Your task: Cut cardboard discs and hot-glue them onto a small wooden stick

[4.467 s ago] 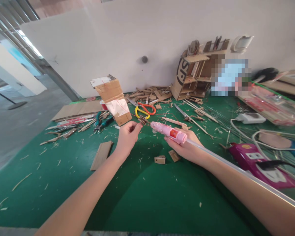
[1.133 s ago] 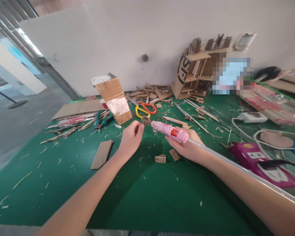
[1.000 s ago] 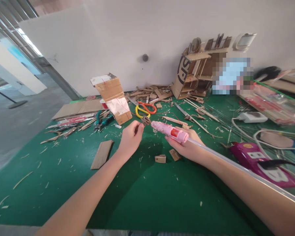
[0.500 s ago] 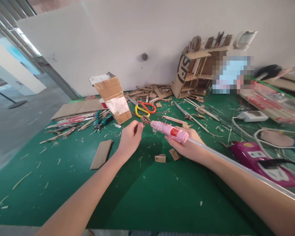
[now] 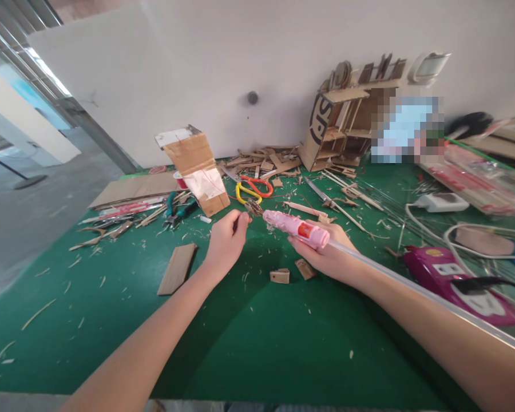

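Green table [image 5: 240, 355] under pink gun [image 5: 298, 227]; right hand [image 5: 321, 252] wrapped round gun. Left of gun: left hand [image 5: 227, 237], fingertips pinching brown piece [image 5: 253, 207]. Behind gun: scissors [image 5: 241, 185], scraps [image 5: 268, 160], pale wall [image 5: 197, 63].

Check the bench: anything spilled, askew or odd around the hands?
Yes. Pale shavings litter the green tabletop untidily. The tall cardboard piece beyond the left hand leans to one side, perhaps by design. The pink glue gun in the right hand looks lumpy near its tip, unlike its smooth rear; I can't tell whether that's damage.
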Action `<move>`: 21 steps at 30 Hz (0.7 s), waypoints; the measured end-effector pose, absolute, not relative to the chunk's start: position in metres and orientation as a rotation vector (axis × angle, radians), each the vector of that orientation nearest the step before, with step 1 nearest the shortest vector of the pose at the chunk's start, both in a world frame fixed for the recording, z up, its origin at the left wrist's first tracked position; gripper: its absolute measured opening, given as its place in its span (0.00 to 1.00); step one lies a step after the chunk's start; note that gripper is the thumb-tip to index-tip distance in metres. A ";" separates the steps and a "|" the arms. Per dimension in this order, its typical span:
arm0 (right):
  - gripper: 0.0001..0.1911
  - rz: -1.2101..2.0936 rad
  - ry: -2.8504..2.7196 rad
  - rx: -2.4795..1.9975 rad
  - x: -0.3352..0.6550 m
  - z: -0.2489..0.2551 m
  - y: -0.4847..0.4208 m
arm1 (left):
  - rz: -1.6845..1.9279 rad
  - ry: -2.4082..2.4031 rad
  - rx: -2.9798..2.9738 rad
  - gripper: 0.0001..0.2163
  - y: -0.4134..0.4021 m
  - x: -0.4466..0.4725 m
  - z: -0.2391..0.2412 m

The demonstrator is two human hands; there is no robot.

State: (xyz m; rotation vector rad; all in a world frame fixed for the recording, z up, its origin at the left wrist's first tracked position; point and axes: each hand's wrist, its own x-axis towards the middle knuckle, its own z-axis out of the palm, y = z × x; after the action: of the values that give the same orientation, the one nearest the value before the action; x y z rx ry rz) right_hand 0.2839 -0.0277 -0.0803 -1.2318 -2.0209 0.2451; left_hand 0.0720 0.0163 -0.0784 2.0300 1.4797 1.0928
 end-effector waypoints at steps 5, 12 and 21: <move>0.13 0.247 -1.997 -1.231 0.283 -0.080 -0.028 | 1.079 1.468 2.104 0.13 0.017 0.071 -0.081; 0.14 0.228 -2.019 -1.236 0.284 -0.083 -0.027 | 1.085 1.448 2.107 0.12 0.016 0.072 -0.080; 0.14 0.232 -2.031 -1.231 0.284 -0.081 -0.027 | 1.136 1.464 2.034 0.13 0.017 0.071 -0.077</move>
State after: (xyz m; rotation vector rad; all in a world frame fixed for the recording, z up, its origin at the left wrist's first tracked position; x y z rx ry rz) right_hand 0.2836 -0.0269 -0.0809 -1.2306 -2.0307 0.2322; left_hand 0.0710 0.0171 -0.0775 2.0344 1.4642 1.1359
